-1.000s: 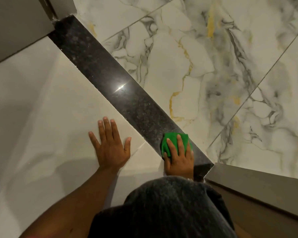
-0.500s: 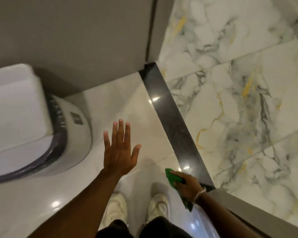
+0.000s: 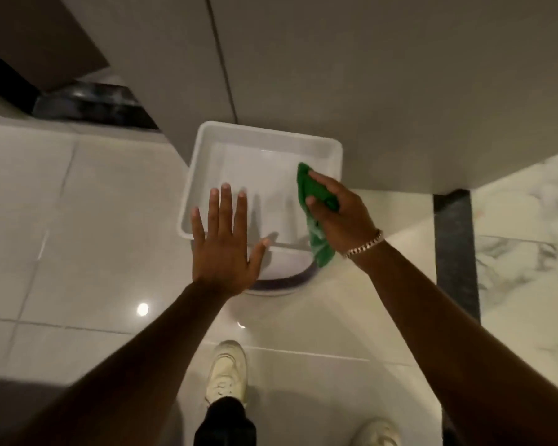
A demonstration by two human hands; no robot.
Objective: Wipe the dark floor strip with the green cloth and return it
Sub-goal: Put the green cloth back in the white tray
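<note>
My right hand [image 3: 339, 214] grips the green cloth [image 3: 316, 226], which hangs bunched from my fingers over the right side of a white rectangular tray [image 3: 261, 136]. The tray rests on top of a rounded white appliance with a dark band [image 3: 281, 281]. My left hand [image 3: 223, 243] is spread flat with fingers apart, hovering over the tray's near left edge and holding nothing. The dark floor strip [image 3: 455, 246] runs along the floor at the right, well away from both hands.
A grey wall [image 3: 368, 75] rises behind the tray. Pale glossy tiles [image 3: 78, 220] cover the floor at left, veined marble [image 3: 529, 252] at right. My white shoes [image 3: 226, 371] stand below. A dark recess [image 3: 91, 104] sits at upper left.
I have stood up and turned from the dark strip toward the appliance. My right hand has lifted the green cloth off the floor and carried it over the white tray; my left hand left the floor.
</note>
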